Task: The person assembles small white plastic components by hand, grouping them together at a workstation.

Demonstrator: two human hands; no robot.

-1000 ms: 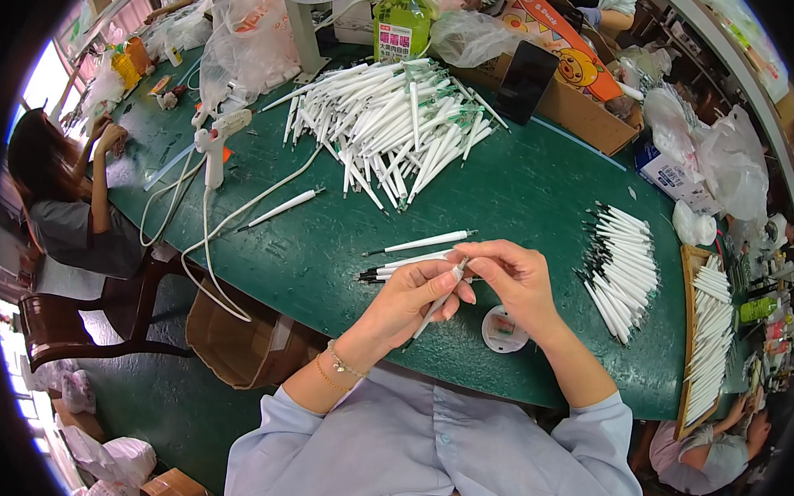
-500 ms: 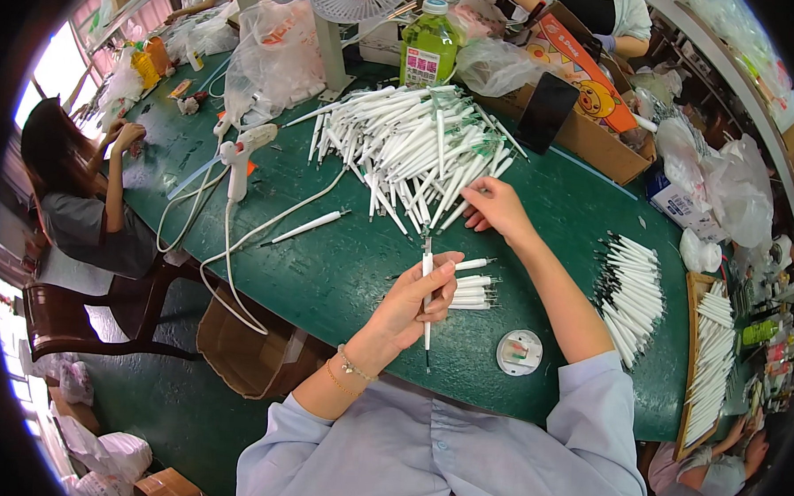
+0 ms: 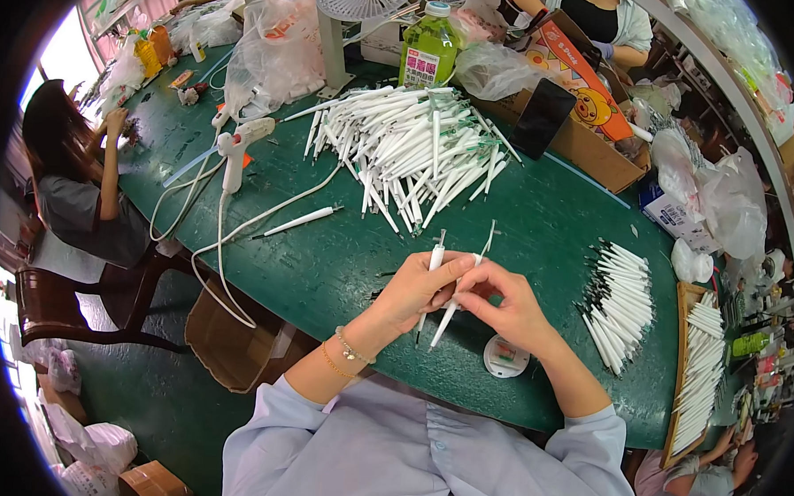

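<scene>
My left hand [image 3: 420, 289] grips a white pen barrel [image 3: 430, 276] held almost upright over the green table [image 3: 325, 271]. My right hand [image 3: 509, 308] holds a second white pen [image 3: 455, 302], tilted, its thin tip pointing up near the first. The two hands touch each other above the table's near edge. Farther back lies a big loose pile of white pens [image 3: 415, 147]. To my right sits a stack of white pens with black tips [image 3: 620, 302].
A small round white container [image 3: 506, 356] sits by my right wrist. A white glue gun [image 3: 236, 148] with its cable lies left, one lone pen [image 3: 296, 221] near it. A green bottle [image 3: 430, 47], fan, bags and a cardboard box line the back. A person sits at left; a wooden tray of pens [image 3: 700, 376] stands right.
My right hand came back from the big pile with a second pen and met my left hand, which raised its pen upright. The camera tilted slightly.
</scene>
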